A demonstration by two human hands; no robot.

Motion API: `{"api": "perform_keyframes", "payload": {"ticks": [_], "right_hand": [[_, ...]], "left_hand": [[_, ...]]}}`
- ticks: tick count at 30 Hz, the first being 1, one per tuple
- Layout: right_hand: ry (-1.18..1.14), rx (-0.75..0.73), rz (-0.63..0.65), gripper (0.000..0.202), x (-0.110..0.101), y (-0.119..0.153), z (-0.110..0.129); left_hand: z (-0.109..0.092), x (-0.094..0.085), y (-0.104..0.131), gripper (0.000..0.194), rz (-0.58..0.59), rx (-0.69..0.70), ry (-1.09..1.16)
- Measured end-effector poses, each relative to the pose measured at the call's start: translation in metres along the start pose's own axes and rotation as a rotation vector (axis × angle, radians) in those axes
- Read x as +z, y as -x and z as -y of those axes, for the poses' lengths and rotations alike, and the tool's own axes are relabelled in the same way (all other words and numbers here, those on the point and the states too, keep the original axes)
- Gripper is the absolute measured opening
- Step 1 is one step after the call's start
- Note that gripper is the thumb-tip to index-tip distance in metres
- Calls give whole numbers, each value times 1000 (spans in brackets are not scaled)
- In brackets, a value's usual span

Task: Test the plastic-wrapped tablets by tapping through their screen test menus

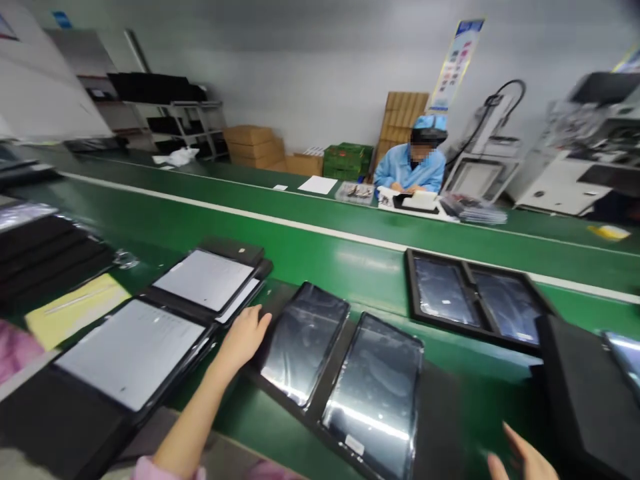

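My left hand (246,339) has its thumb and fingers apart, between two groups of flat panels. Beside it on the left, a panel with a lit white screen (205,279) rests on stacked black trays; whether my fingertips touch the stack I cannot tell. Right of it, a black tray (311,419) carries two dark glossy tablet-like screens, the nearer one (375,387) bearing a small white label. My right hand (527,459) is open at the bottom edge, partly cut off, close to a stack of black trays (585,393). Nothing shows in either hand.
Another black tray (411,287) with two dark screens lies farther back on the green bench (345,263). A second lit panel (133,353) and yellow paper (75,310) are at left. Across the bench sits a person in blue (413,163), with boxes and equipment behind.
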State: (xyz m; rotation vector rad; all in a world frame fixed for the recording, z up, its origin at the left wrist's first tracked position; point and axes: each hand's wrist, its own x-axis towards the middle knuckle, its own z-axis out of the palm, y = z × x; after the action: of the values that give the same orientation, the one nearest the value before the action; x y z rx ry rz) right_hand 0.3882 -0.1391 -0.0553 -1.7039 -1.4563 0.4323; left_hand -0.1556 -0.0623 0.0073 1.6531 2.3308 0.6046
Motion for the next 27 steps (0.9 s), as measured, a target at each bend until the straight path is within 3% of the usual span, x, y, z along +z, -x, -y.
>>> {"api": "perform_keyframes", "payload": {"ticks": [3, 5, 10, 13, 15, 17, 19, 21, 24, 27], "right_hand": [[-127, 241, 101, 86, 53, -17, 1], [-67, 309, 89, 97, 72, -29, -3], [-18, 233, 178, 89, 68, -40, -16], [139, 94, 200, 93, 66, -41, -4], [265, 2, 151, 99, 72, -44, 16], [341, -86, 103, 93, 82, -47, 37], [335, -149, 95, 78, 92, -50, 52], [278, -166, 103, 70, 98, -51, 58], [243, -126, 62, 71, 101, -50, 55], [253, -99, 28, 72, 99, -48, 51]], "left_hand": [[9, 18, 17, 60, 19, -97, -57], [12, 29, 31, 58, 23, -143, -84], [31, 30, 82, 56, 50, -207, -108], [29, 23, 96, 62, 77, -204, -106], [10, 19, 87, 72, 126, -91, -107], [-24, 19, 63, 81, 246, 145, -122], [-66, 25, 34, 77, 408, 397, -155], [-107, 38, 6, 66, 475, 539, -233], [-145, 59, -19, 40, 511, 567, -253], [-152, 68, -27, 31, 537, 573, -233]]}}
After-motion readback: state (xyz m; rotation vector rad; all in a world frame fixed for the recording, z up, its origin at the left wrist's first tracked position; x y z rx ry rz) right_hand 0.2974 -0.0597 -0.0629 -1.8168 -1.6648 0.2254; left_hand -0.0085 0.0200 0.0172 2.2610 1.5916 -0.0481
